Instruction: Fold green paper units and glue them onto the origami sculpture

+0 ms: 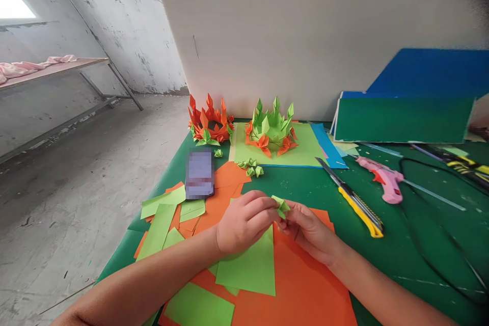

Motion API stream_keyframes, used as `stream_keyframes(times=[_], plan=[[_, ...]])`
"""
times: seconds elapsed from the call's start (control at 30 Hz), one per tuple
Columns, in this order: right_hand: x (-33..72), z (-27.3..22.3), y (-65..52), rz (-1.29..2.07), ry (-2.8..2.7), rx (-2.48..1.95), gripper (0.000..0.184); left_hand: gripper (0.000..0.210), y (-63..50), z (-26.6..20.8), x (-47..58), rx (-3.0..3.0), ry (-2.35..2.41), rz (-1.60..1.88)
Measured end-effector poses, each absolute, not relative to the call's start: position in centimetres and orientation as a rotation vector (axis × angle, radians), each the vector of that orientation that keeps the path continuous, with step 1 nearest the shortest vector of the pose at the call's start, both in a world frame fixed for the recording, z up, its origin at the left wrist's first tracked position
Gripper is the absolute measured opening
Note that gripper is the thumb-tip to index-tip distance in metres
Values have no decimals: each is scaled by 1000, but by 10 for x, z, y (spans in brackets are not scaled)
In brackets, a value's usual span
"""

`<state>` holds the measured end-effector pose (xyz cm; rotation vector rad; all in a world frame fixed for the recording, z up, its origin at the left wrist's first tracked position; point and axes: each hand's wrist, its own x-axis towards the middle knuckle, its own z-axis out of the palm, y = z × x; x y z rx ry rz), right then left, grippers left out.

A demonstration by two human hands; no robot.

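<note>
Between my two hands is a small folded piece of green paper. My left hand is closed, its fingertips pinching the left side of the piece. From the right, my right hand grips it between thumb and fingers. Beneath my hands lie orange sheets and cut green sheets, overlapping. Several little folded green paper pieces sit just beyond, with one more near the phone. Farther back stand an orange paper crown with green pieces round its base and a green paper crown with orange ones.
A phone lies left on the green table. To the right are a yellow utility knife and a pink glue gun with a dark cord. Green and blue boards lean against a tall white panel.
</note>
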<state>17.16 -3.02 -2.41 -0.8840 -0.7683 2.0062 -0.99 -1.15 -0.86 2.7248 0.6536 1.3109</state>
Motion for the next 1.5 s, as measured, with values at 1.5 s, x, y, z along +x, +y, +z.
stream_keyframes(times=[1.5], plan=[[174, -30, -35, 545, -1704, -1257, 6, 15, -16, -6, 10, 1148, 1084, 982]])
